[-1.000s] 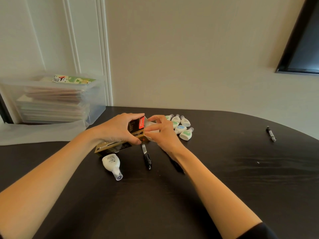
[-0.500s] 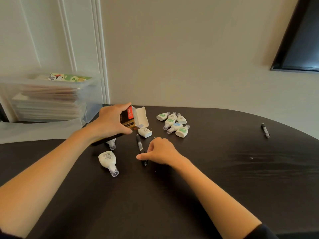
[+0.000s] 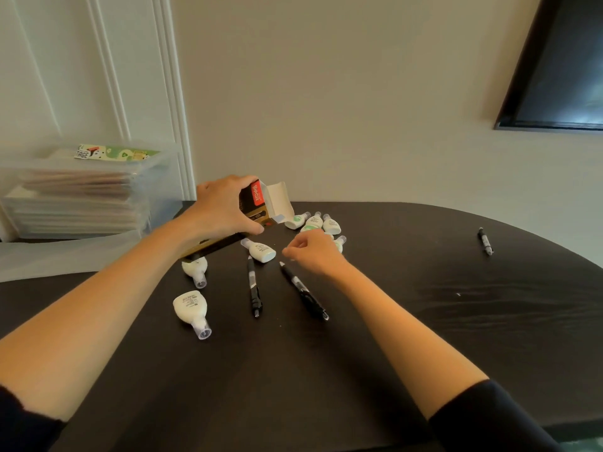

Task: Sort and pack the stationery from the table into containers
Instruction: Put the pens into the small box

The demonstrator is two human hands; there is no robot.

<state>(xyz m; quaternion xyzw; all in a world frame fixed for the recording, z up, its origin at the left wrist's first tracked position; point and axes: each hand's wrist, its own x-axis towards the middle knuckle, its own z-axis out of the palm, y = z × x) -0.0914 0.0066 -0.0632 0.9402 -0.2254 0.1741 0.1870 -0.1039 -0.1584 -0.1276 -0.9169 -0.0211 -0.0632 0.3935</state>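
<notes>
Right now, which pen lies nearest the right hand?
The slanted pen, its tip just below the right hand; the left pen and far-right pen lie farther.

View: one wide-angle camera worn on the person's head.
Facing: forward and down across the dark table (image 3: 424, 337), toward the wall (image 3: 326, 93) at 12 o'clock.
Nearness: arm's reach; both forearms enter from the lower corners.
Framing: left hand (image 3: 222, 208) gripping the box (image 3: 257, 194) at 11 o'clock, right hand (image 3: 315, 252) near centre, screen (image 3: 561, 60) at 2 o'clock.
</notes>
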